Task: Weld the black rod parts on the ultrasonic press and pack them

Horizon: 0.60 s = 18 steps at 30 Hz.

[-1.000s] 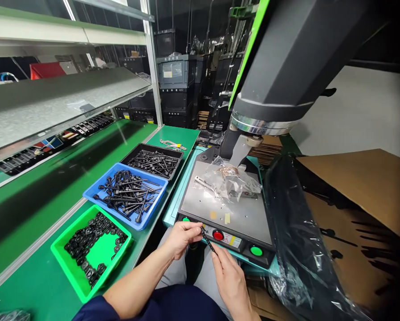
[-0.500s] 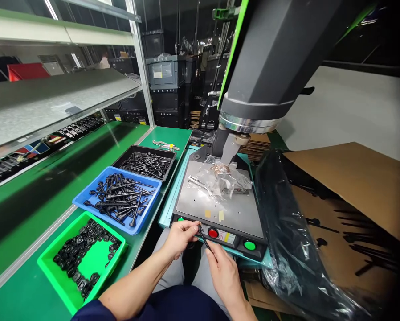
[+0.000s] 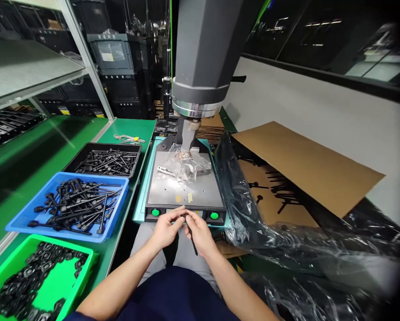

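Over my lap, both hands meet at one end of a thin black rod [image 3: 193, 244]. My right hand [image 3: 200, 232] is closed around it, and the rod's lower end sticks out below the fingers. The fingers of my left hand [image 3: 168, 228] pinch at the upper end, which they mostly hide. Similar black rods with thick heads [image 3: 83, 200] lie heaped in a blue tray [image 3: 19, 223] to the left. Nearer to me, a green tray [image 3: 58, 283] holds many small black nut-like pieces [image 3: 28, 274].
Ahead stands a press-like machine [image 3: 200, 58] over a metal plate [image 3: 160, 196], with a plastic bag of parts [image 3: 186, 165] on it. Green buttons [image 3: 156, 212] line its front. A black tray [image 3: 76, 156] of rods is at left. Right is a plastic-lined carton with a cardboard sheet [image 3: 307, 165].
My view has turned to the right, so the trays and machine sit farther left. My hands have drawn together, and my right hand has moved up to the rod's upper end.
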Each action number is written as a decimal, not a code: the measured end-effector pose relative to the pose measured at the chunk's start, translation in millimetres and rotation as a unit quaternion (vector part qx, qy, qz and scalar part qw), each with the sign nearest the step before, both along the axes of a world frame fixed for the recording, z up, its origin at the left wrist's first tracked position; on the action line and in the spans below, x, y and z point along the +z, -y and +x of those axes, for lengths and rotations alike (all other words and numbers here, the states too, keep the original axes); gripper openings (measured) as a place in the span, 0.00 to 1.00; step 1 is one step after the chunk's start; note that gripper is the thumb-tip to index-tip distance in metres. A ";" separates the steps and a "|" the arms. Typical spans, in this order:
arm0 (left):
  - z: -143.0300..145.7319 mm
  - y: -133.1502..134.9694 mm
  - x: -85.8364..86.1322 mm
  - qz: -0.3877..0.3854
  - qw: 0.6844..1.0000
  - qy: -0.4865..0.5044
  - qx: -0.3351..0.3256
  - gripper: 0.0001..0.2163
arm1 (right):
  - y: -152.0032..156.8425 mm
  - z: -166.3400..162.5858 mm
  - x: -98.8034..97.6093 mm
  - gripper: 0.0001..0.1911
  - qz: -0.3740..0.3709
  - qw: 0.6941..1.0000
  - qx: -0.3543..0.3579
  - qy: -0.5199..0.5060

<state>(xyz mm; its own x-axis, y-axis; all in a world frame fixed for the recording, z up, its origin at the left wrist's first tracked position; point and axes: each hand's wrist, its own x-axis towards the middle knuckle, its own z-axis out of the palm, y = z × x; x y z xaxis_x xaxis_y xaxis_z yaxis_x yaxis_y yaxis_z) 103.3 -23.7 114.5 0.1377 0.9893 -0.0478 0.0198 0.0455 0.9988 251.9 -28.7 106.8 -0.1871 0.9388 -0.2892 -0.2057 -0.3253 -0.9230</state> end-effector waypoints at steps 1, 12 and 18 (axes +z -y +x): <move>-1.9 -6.6 -2.3 0.003 1.000 -0.010 0.017 0.18 | -4.9 4.3 1.2 0.29 0.006 1.000 -0.014 0.007; -73.5 -192.8 0.9 0.079 0.962 -0.201 0.169 0.35 | -128.2 86.7 52.2 0.24 0.205 0.950 -0.194 0.137; -75.7 -226.7 -3.4 -0.054 0.995 -0.036 0.081 0.43 | -189.9 86.4 37.6 0.20 0.123 0.964 -0.141 0.188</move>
<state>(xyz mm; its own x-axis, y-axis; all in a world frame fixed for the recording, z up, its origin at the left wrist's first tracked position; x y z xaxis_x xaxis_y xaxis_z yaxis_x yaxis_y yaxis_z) 27.6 203.0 111.1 -0.0303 0.9867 -0.1599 0.0744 0.1618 0.9840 338.3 161.2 144.4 0.1603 0.9858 -0.0492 0.1095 -0.0673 -0.9917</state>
